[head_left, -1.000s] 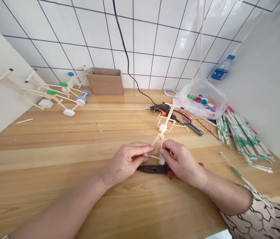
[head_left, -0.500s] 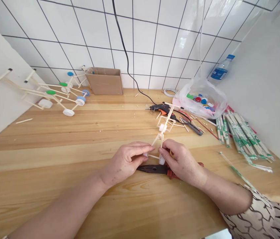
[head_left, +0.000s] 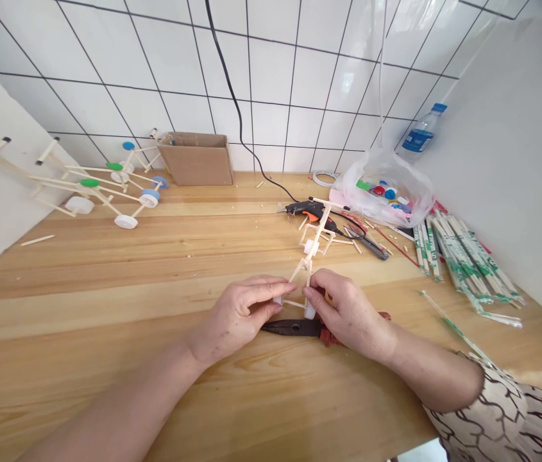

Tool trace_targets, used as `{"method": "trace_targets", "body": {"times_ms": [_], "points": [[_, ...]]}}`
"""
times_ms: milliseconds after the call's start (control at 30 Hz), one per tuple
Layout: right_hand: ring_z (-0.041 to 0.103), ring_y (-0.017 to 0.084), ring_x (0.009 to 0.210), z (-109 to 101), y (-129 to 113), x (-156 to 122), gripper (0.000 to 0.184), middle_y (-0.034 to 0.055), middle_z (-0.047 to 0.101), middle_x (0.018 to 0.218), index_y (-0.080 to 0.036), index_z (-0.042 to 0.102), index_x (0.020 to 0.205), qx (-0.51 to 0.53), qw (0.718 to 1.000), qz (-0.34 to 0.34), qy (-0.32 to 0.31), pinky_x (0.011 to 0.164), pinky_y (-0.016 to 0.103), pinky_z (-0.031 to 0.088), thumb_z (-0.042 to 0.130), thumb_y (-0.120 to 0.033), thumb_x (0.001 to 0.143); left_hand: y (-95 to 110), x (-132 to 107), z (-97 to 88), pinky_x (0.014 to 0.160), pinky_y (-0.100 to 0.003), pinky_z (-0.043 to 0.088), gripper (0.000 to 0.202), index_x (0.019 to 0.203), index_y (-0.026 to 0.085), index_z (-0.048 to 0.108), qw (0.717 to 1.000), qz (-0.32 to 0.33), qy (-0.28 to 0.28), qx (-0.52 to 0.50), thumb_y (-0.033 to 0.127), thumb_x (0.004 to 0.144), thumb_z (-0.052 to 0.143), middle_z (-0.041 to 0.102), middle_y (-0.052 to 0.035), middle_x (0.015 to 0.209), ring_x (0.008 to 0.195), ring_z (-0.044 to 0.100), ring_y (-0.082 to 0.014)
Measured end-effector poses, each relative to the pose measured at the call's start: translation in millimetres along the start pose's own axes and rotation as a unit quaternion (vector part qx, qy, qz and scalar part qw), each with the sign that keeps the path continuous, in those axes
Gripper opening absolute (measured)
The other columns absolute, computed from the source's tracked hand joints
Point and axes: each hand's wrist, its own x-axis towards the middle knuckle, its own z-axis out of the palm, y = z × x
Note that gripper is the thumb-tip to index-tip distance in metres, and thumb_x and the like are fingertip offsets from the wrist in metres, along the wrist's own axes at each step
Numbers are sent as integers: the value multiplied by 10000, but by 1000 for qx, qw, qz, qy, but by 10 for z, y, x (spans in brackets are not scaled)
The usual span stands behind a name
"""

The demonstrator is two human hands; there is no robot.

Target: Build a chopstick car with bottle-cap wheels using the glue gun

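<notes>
A small tricycle model (head_left: 319, 232) of pale wooden sticks, with white bottle caps as wheels and a dark-tipped handlebar, stands upright between my hands. My left hand (head_left: 246, 308) is closed at its near left, fingers and thumb around a white cap wheel. On the near right my right hand (head_left: 347, 311) pinches the stick frame just above another white cap (head_left: 310, 310). Pliers (head_left: 294, 327) with dark jaws and red handles lie right behind my fingers on the table, their handles partly hidden by my right hand.
At the left stand similar stick models (head_left: 121, 186) beside a cardboard box (head_left: 197, 160). Beyond my hands lie a glue gun (head_left: 306, 209) and a utility knife (head_left: 375, 248). Rightward are a plastic bag of caps (head_left: 382, 192), a water bottle (head_left: 419, 136) and wrapped chopsticks (head_left: 467, 256).
The whole view has shifted slightly, so everything sits a little farther left in the picture. Both hands keep the same hold on the tricycle model.
</notes>
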Motion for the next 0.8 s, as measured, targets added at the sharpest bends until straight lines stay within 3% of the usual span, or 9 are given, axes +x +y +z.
{"method": "trace_targets", "body": {"times_ms": [800], "points": [[438, 114, 607, -10, 7, -2, 168, -11, 493, 654, -181, 425, 659, -2, 1000, 0, 2, 573, 231, 326, 470, -172, 821, -36, -8, 17, 894, -260, 488, 324, 1036, 192, 663, 1000, -1, 1, 19, 69, 750, 572, 689, -31, 1036, 966, 625, -152]]}}
